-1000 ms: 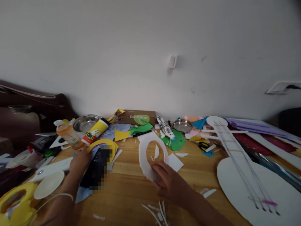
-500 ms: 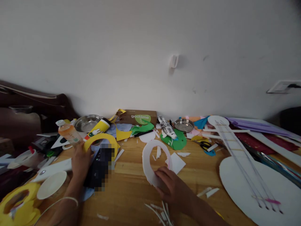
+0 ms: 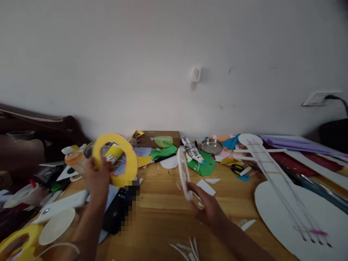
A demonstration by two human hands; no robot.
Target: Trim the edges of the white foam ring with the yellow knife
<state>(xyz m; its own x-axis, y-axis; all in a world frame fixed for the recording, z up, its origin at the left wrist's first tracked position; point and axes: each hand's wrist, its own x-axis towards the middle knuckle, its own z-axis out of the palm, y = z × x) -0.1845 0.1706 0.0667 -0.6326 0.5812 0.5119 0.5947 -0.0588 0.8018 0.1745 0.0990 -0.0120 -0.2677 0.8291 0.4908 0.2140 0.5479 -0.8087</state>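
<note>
My left hand [image 3: 98,177] grips a yellow ring [image 3: 129,159] by its left side, raised above the clutter with its face toward me. In my right hand [image 3: 208,206] is a white ring [image 3: 182,174], pinched at its lower edge and turned nearly edge-on. A black phone [image 3: 119,210] lies on the table just below the yellow ring. White paper scraps [image 3: 206,187] lie behind my right hand, and thin white strips [image 3: 190,250] are near the front edge.
A white guitar-shaped cutout [image 3: 293,214] fills the right side. Scissors [image 3: 236,169], a steel dish [image 3: 211,146] and a brown box [image 3: 157,139] stand toward the wall. On the left are a bottle [image 3: 74,159], a pale bowl [image 3: 57,225] and more yellow rings [image 3: 20,237].
My left hand has lifted the yellow ring off the phone area and turned its face toward me. The white ring has rotated from face-on to nearly edge-on in my right hand.
</note>
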